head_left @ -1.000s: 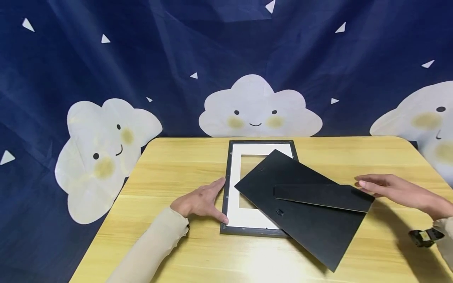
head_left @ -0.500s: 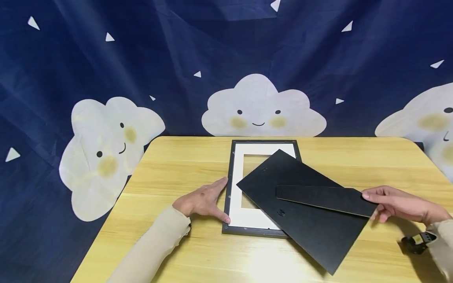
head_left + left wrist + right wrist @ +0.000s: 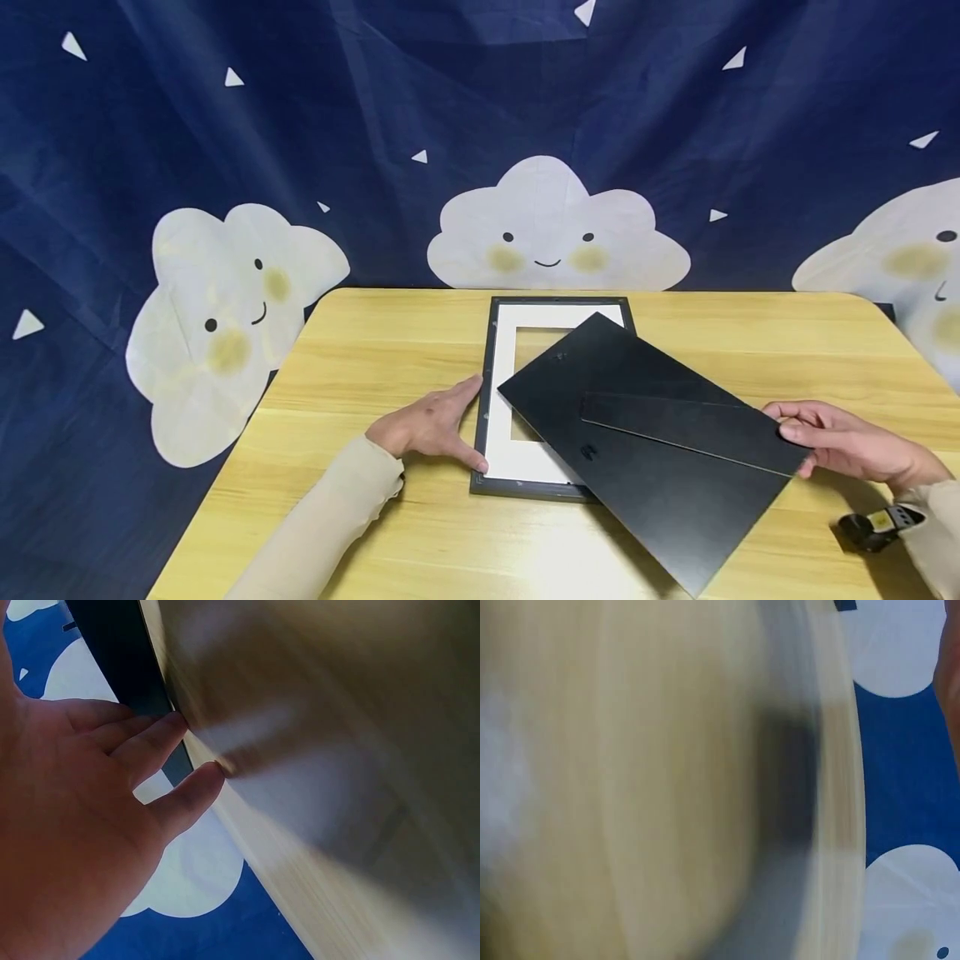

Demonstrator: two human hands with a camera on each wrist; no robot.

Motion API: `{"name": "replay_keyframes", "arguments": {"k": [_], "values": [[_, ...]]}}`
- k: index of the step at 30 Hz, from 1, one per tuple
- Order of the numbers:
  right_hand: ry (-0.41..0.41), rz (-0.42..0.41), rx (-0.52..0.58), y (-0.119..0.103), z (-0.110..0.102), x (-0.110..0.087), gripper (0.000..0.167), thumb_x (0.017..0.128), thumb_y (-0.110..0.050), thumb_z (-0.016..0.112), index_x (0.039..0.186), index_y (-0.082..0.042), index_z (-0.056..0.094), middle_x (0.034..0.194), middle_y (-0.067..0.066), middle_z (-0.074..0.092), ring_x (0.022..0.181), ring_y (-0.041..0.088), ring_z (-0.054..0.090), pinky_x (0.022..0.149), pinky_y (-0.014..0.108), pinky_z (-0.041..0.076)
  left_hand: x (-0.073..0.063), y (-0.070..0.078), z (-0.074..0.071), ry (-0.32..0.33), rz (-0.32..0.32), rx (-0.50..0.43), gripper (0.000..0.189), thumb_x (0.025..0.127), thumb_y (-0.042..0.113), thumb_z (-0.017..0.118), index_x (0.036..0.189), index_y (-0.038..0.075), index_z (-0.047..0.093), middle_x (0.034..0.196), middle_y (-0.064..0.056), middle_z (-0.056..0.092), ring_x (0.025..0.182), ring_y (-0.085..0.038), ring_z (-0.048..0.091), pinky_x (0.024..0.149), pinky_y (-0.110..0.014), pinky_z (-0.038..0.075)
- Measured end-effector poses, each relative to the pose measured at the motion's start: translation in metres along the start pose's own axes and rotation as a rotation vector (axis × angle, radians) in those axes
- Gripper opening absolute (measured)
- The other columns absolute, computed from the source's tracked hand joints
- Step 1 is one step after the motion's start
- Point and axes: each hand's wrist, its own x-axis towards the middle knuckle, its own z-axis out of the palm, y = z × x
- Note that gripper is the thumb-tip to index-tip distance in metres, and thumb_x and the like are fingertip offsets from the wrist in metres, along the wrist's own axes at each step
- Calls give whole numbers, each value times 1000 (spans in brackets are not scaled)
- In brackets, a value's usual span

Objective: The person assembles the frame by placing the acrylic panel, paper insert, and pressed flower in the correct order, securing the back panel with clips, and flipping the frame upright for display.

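Observation:
A black picture frame lies on the table with a white mat inside it. My left hand rests against the frame's left side, thumb and fingers spread; in the left wrist view the left hand has its fingertips at the frame's dark edge. Over the right part of the frame slants a black backing board with an easel leg on its upper face. My right hand pinches the board's right edge near the leg's wide end, thumb on top. The fingers beneath the board are partly hidden.
Light wooden table under everything, its far edge meeting a dark blue cloth printed with smiling clouds. A black band device sits at the right wrist. The right wrist view is mostly blurred table.
My right hand has come down to the board's right edge and gripped it. The board has tilted, its near corner shifting toward me. The left hand and frame stay put.

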Motion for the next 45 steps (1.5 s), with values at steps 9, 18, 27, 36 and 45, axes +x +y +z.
{"name": "replay_keyframes", "arguments": {"k": [9,18,27,36,45], "values": [[-118,-211,120,-12,36,27,50,102,14,14,137,2,48,127,10,63,110,19,65,81,32,58,2,-1,-1,4,19,5,132,67,62,85,160,4,11,166,-11,14,150,-21,17,120,-37,19],[73,-306,48,-5,83,54,46,101,18,21,127,3,55,113,9,68,98,20,70,77,32,58,2,0,-1,-7,6,8,131,67,62,84,160,5,11,166,-9,13,151,-20,16,120,-38,18],[161,-345,128,8,111,72,41,102,16,25,126,1,55,118,10,67,103,23,69,84,35,56,2,-1,0,9,16,-1,132,66,61,86,160,6,12,165,-10,15,150,-21,19,120,-37,20],[188,-326,173,20,126,82,40,102,15,26,127,0,54,120,15,68,106,26,69,87,38,54,0,0,2,12,-4,-26,131,66,59,87,160,6,13,165,-8,16,150,-22,20,120,-38,21],[296,-289,176,26,139,92,32,103,11,33,121,-3,56,115,10,70,105,22,70,86,37,54,0,0,2,24,8,-25,131,66,58,88,160,6,12,165,-8,16,150,-22,21,120,-38,22]]}}
